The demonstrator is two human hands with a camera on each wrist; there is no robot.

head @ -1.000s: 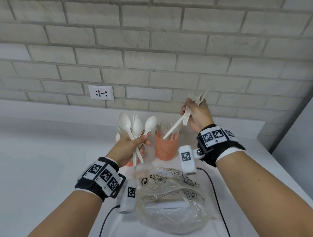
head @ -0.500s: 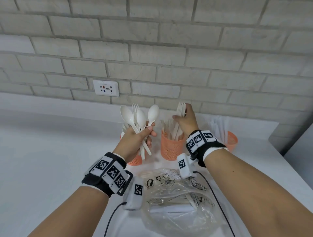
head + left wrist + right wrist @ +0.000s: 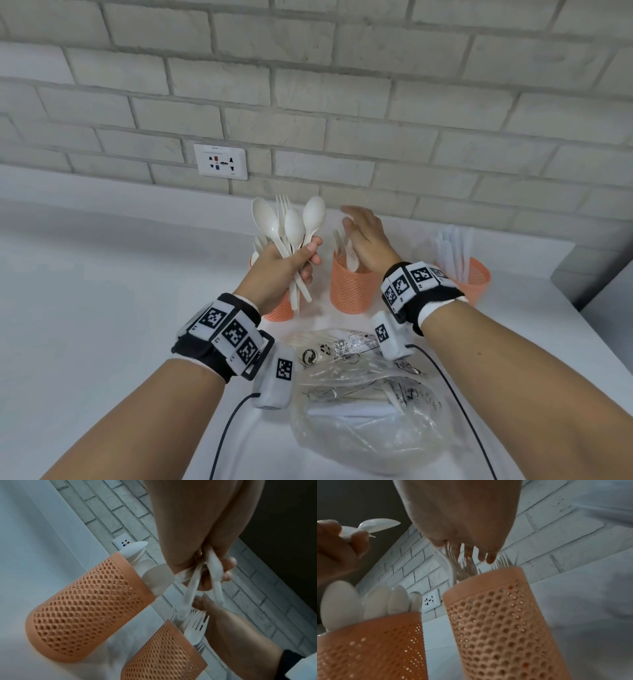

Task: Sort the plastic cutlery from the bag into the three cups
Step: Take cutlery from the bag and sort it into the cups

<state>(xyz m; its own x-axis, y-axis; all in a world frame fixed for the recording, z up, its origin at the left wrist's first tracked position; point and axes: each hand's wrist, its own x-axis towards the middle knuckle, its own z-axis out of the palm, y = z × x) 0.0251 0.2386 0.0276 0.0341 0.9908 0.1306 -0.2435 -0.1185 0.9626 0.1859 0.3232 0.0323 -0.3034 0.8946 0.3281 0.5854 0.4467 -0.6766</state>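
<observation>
My left hand (image 3: 301,262) grips a bundle of white spoons with one fork (image 3: 294,224), held upright over the left orange mesh cup (image 3: 281,310). The left wrist view shows the fingers (image 3: 224,572) wrapped round the bundle's handles (image 3: 193,585). That cup (image 3: 89,608) holds spoons (image 3: 340,601). My right hand (image 3: 363,236) hovers open just above the middle cup (image 3: 352,291), which holds forks (image 3: 465,563); its fingertips (image 3: 488,558) sit among the tines and hold nothing. The right cup (image 3: 476,277) holds white knives (image 3: 452,250). The clear plastic bag (image 3: 370,404) lies in front of the cups with some cutlery still inside.
The cups stand in a row on a white counter (image 3: 102,308) against a grey brick wall with a socket plate (image 3: 221,161). Black cables (image 3: 226,428) run from the wrist cameras beside the bag. The counter's right edge (image 3: 599,329) lies close to the right cup.
My right hand came down from above with the forks, put them into the middle cup and let go; it is now open over it. My left hand kept its bundle.
</observation>
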